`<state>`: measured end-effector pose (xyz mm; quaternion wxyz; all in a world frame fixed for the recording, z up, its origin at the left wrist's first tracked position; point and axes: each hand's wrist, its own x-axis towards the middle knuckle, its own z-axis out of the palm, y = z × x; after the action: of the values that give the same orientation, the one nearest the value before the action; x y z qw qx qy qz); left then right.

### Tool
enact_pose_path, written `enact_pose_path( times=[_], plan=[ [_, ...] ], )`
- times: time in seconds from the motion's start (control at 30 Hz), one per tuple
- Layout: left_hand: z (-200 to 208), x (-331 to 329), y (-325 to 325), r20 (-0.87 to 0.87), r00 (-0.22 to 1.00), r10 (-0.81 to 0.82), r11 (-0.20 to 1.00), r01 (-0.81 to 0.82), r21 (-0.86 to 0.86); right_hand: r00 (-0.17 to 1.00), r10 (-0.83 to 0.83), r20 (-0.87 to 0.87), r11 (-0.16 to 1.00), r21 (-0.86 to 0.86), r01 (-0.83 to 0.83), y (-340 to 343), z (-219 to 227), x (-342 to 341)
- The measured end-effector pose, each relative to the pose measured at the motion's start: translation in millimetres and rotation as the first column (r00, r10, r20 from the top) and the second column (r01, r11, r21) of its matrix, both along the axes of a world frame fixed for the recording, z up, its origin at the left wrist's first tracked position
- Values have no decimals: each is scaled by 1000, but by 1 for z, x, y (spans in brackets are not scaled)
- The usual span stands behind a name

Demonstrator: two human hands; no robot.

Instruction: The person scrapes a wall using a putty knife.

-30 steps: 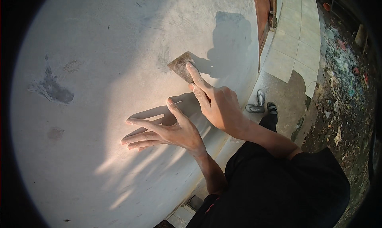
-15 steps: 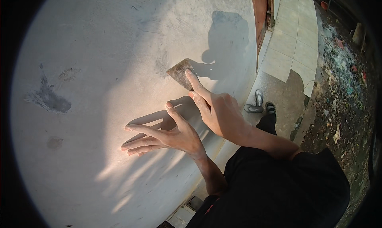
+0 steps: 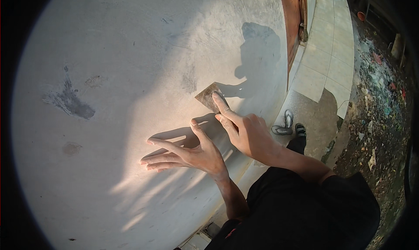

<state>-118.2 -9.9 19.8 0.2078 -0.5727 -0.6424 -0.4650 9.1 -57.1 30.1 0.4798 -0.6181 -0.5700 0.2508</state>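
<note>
A pale, smooth wall (image 3: 113, 132) fills most of the view. My right hand (image 3: 257, 138) grips a thin square metal scraper (image 3: 208, 98), with a fingertip extended onto its dull, stained face. The blade lies at or very near the wall; the exact contact cannot be made out. Lower and to the left, my left hand (image 3: 194, 156) is open against the wall, fingers spread and thumb pointing up. It holds nothing. Pale dust coats the fingers of both hands.
Dark grey smudges (image 3: 76, 102) mark the wall at left. Right of the wall run a reddish-brown frame (image 3: 291, 25) and a tiled ledge (image 3: 321, 62). Grey slippers (image 3: 286, 124) lie on the ground near my foot (image 3: 300, 131). Littered soil (image 3: 371, 132) borders the far right.
The whole view has shifted and turned slightly, so wall marks, hands and scraper appear farther right. Both hands keep nearly the same poses, and the scraper stays in my right hand.
</note>
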Motion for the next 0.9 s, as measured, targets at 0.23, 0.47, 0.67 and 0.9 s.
enact_pose_path(
  times=[0.23, 0.47, 0.67, 0.9],
  plan=[
    [5, 0, -5, 26, 998, -53, 998, 53, -19, 990, -140, 37, 876, 471, 106, 31, -56, -10],
    [6, 0, -9, -18, 999, -37, 999, 38, 12, 978, -174, 119, 893, 437, 106, 34, -6, 12],
    [3, 3, -6, 0, 1000, -14, 1000, 14, -23, 988, -29, 152, 993, 120, 11, 30, 4, 24],
    [4, 4, -5, 26, 999, 23, 999, -22, -33, 995, -48, 88, 966, 259, 24, 28, -44, 20]
  ],
)
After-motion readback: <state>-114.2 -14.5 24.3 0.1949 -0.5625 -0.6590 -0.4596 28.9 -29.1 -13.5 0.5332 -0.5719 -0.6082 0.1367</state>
